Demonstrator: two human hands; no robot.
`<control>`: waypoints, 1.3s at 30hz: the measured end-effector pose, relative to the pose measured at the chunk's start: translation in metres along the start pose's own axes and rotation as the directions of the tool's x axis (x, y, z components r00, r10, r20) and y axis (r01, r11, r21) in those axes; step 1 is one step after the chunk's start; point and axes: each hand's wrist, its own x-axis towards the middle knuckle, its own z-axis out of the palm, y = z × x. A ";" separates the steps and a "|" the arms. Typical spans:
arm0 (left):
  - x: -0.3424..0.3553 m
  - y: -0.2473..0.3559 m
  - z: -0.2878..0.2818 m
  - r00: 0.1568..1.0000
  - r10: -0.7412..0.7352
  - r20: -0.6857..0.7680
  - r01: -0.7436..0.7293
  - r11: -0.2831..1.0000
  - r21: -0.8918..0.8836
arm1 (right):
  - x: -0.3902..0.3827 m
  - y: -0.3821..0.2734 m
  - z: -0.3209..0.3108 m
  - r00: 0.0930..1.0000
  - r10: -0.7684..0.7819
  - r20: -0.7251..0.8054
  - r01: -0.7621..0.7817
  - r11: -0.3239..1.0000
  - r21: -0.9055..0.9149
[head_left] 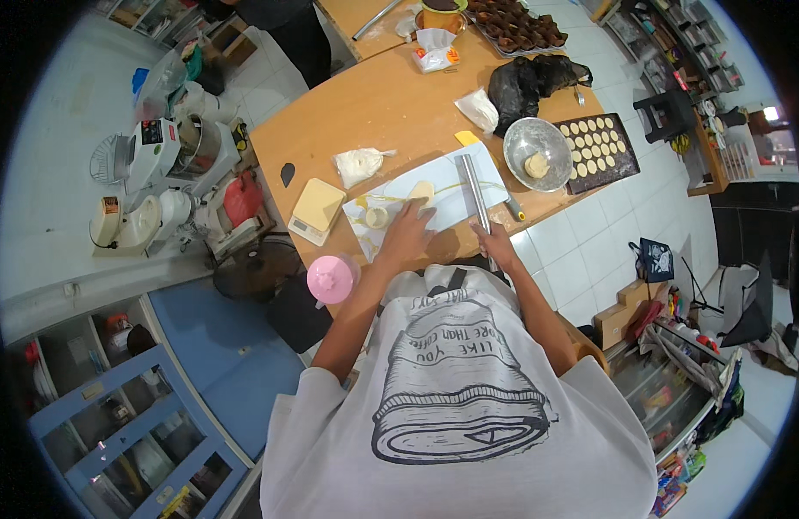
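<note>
My left hand (404,227) reaches onto a white mat (448,216), its fingers extended at a flat piece of pale dough (422,190). A round ring cutter (377,217) lies just left of that hand, on the mat among thin yellowish strips. My right hand (494,243) grips the lower end of a long metal rolling pin (471,186), which lies angled across the mat's right part. A yellow scraper (466,138) is past the mat's far edge, and a yellow-handled tool (514,208) is just right of the pin.
Around the mat are a scale (317,210), flour bag (358,166), pink container (333,278), steel bowl with dough (538,154), dark tray of dough rounds (597,151) and black bag (516,95). Mixers (157,164) stand left. Another person (287,35) stands at the far side.
</note>
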 end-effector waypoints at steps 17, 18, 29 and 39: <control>0.019 -0.007 0.050 0.983 -0.118 -0.138 0.141 0.975 0.172 | 0.018 0.001 0.002 0.999 -0.025 0.026 0.027 0.994 -0.110; 0.020 -0.006 0.051 0.983 -0.124 -0.133 0.148 0.972 0.184 | 0.017 0.001 -0.001 1.000 -0.012 0.027 0.015 0.993 -0.115; -0.003 0.004 0.038 0.951 -0.206 -0.230 0.217 0.976 0.023 | 0.026 0.026 -0.009 0.961 -0.267 -0.078 0.145 0.721 -0.678; 0.043 -0.007 0.016 0.829 -0.310 -0.465 0.192 0.939 -0.285 | 0.003 0.002 0.032 0.944 -0.330 -0.021 0.217 0.666 -0.713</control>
